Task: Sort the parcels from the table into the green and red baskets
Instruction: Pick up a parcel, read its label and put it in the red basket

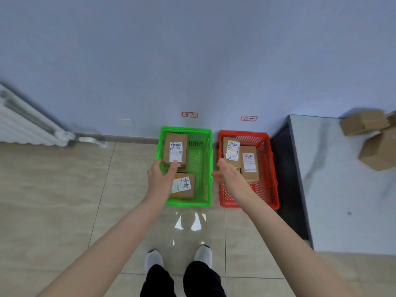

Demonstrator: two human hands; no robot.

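Left grip (161, 174) holds the near end of the upper parcel (175, 151) inside the green basket (185, 130). Right grip (227, 176), fingers apart and relaxed, hovers over the red basket (267, 168). Unsorted parcels (364, 123) lie on the tabletop (332, 179).

Pale blue wall (192, 50), beige tiled floor (53, 200), white radiator (25, 125)
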